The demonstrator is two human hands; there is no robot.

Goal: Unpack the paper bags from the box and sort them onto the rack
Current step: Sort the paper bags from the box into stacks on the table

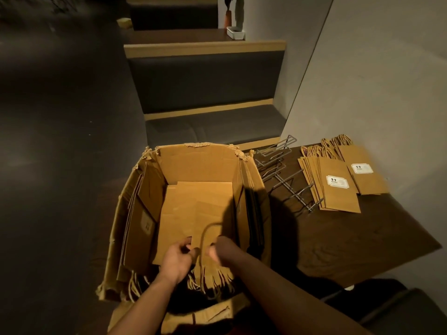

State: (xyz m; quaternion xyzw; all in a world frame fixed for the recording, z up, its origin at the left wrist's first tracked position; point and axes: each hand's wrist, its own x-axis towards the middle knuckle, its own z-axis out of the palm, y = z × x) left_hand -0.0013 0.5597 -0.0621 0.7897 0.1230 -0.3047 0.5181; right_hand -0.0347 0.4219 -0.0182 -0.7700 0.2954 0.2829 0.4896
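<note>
Hands reach into the box (193, 165): my left hand (177, 258) and right hand (223, 250) each pinch the top paper bag (196, 213) near its handle, I judge to lift it. Wire rack (280, 175) waits empty on the tabletop (350, 238).

The brown paper bags standing in the torn cardboard box (193, 165) have their lower ends hidden behind both forearms. The white label (337, 182) print on the stacked bags is too small to read.

Dark wood desk (350, 243): open cardboard box (198, 163) at left edge, wire rack (283, 172) beside it, paper bags (338, 182) in far right corner.
</note>
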